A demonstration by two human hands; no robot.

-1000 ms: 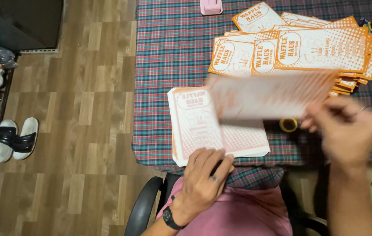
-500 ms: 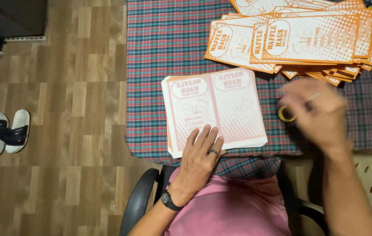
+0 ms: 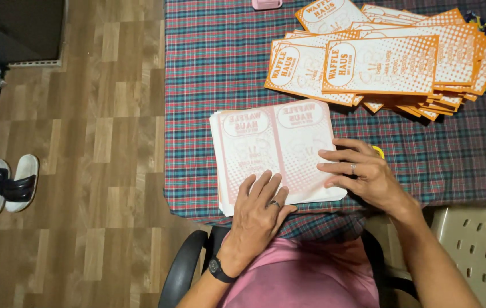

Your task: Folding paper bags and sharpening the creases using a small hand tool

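Lying close to the near edge of the surface (image 3: 197, 68), which wears a red and blue plaid cloth, a stack of pale printed sheets (image 3: 274, 142) sits face down, its left side short of the surface's left edge, with bare cloth showing all around it. Beyond it, near the far right, a fanned pile of orange and white sheets (image 3: 380, 65) spreads out, apart from the pale stack. The left hand (image 3: 260, 208) lies flat and open on the stack's near edge, fingers spread, holding nothing. The right hand (image 3: 363, 171) is loosely open too, its fingertips pressing the stack's right edge, and a small yellow ring-shaped thing (image 3: 378, 151) peeks from behind it. Left of the surface, wooden floor (image 3: 100, 171) stretches wide, with a pair of sandals (image 3: 6, 182) at the far left.
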